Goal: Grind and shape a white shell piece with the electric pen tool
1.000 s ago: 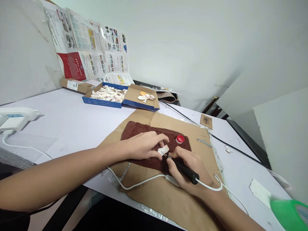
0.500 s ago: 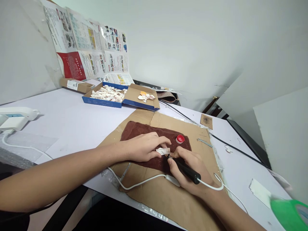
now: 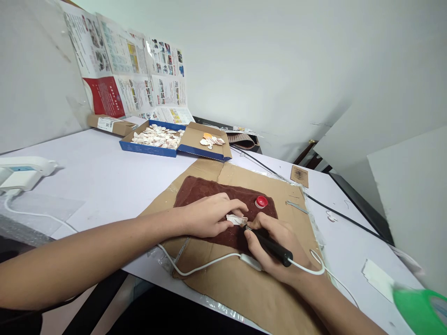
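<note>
Over a dark brown cloth [image 3: 195,188], my left hand [image 3: 206,215] holds a small white shell [image 3: 236,219] between thumb and fingers. My right hand [image 3: 275,239] grips a black pen-shaped electric tool [image 3: 272,246], with a white cord leaving its rear end. Its tip is at the right end of the shell; whether they touch is too small to tell. Just beyond my right hand, a small round red-topped container [image 3: 261,201] stands on the cloth.
A flat cardboard sheet [image 3: 223,288] lies under the cloth. A blue box [image 3: 148,148] of white shells stands at the back, several more on its open lid [image 3: 192,132]. Tweezers [image 3: 296,206], a black cable [image 3: 342,216] and a green tape roll [image 3: 414,309] lie right. The white cord [image 3: 206,266] crosses in front.
Almost nothing differs. My fingers and the tool have shifted very slightly at the shell; both hands keep their hold.
</note>
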Motion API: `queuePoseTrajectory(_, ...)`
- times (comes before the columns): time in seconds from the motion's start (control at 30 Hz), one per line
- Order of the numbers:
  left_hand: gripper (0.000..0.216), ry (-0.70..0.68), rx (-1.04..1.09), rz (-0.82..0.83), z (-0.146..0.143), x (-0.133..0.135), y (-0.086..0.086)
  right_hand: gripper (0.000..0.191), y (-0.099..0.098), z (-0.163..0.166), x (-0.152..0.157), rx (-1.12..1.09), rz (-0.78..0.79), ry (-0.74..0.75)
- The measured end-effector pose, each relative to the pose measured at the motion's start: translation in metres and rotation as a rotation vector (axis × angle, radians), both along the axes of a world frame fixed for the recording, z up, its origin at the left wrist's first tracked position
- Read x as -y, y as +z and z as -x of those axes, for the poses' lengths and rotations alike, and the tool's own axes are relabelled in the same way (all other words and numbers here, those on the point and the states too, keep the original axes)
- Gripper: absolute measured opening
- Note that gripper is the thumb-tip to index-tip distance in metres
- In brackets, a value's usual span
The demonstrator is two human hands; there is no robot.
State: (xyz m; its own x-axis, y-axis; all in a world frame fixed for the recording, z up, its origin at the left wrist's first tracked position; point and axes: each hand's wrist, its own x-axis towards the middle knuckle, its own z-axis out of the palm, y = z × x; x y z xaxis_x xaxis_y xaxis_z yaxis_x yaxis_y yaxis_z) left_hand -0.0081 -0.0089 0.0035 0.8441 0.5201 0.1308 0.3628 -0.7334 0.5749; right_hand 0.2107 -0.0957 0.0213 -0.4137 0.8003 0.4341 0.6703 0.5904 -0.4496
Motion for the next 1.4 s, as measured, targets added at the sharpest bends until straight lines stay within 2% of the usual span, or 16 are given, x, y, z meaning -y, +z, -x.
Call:
queuePoseTrajectory(1.07, 0.045, -0.032, 0.049, 0.075, -0.0012, -0.0054, 0.0036, 0.020, -0.0010, -0.0059, -0.0043, -0.027, -0.005, 0.049)
queuePoseTrajectory(1.4, 0.051, -0.005, 0.088, 0.076, -0.0041, -0.0042, -0.0009, 0.020, 0.0019, -0.0058, -0.0024, 0.055, -0.050, 0.070)
